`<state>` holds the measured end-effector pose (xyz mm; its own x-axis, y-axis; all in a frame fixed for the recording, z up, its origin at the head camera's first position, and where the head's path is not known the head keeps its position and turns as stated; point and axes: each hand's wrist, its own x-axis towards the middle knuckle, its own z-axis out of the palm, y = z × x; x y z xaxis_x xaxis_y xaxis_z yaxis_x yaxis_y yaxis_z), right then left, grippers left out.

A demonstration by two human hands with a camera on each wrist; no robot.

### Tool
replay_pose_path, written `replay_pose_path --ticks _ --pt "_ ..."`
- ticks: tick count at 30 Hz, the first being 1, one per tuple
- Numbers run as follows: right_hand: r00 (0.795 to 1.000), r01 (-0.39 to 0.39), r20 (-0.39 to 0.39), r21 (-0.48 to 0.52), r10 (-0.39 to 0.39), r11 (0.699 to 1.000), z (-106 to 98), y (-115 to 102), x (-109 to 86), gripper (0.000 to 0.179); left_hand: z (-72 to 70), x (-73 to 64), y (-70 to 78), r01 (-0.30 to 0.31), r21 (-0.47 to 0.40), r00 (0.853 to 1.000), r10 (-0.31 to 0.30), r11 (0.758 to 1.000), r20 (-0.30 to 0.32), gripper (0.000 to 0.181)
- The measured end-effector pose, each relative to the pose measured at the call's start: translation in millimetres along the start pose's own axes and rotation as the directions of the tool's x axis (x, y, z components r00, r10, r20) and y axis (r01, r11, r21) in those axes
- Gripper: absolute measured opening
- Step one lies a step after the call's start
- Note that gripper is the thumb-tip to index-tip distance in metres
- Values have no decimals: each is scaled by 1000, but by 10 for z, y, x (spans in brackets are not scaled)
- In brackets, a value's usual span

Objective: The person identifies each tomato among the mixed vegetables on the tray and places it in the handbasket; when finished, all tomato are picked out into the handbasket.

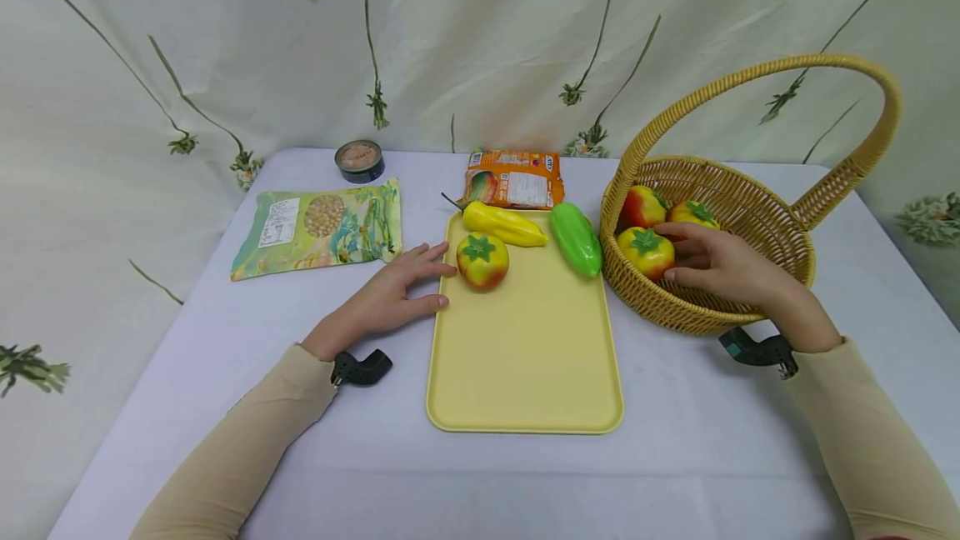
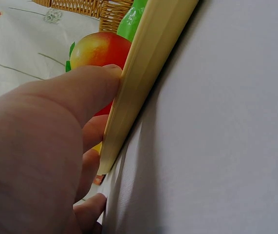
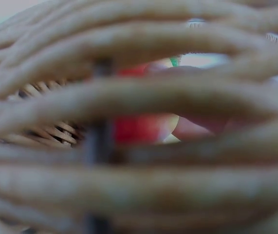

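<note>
In the head view my left hand (image 1: 393,294) rests at the left edge of the yellow tray (image 1: 525,348), fingers spread. The left wrist view has its thumb and fingertips at the tray's rim (image 2: 136,83). A red-and-yellow persimmon (image 1: 482,265) with a green leafy top sits on the tray beside these fingertips. My right hand (image 1: 720,265) reaches into the wicker basket (image 1: 693,315) and grips the front persimmon (image 1: 645,252) from its right side. Two similar fruits (image 1: 642,205) lie behind it. Blurred wicker strands (image 3: 143,100) cover most of the right wrist view.
A yellow pepper (image 1: 506,223) and a green pepper (image 1: 576,238) lie at the tray's far end. Behind them is an orange packet (image 1: 517,179). A green bag (image 1: 322,227) and a round tin (image 1: 360,161) are at the back left. The basket's tall handle (image 1: 795,65) arches overhead.
</note>
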<state>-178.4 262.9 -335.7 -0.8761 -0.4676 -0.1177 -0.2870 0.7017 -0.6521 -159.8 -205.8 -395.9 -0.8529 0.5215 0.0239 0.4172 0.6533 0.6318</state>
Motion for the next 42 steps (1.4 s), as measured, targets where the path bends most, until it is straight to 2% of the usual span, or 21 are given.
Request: replay_pose_path --ticks 9,27,34,42 --pt "1000 -6 -23 -21 5 1000 -16 5 -28 59 15 -12 -6 -3 -8 1000 3 1000 1 46" --pt "1000 -11 -7 -60 11 998 -83 -1 -111 56 36 3 -24 -4 -4 1000 5 1000 4 46" --pt "998 -50 -28 -70 48 996 -185 -48 -187 56 7 -2 3 -1 -6 1000 2 1000 8 46" --pt "997 -10 -71 -80 4 997 -257 -136 -248 56 -9 1 1 -3 1 1000 3 1000 4 46"
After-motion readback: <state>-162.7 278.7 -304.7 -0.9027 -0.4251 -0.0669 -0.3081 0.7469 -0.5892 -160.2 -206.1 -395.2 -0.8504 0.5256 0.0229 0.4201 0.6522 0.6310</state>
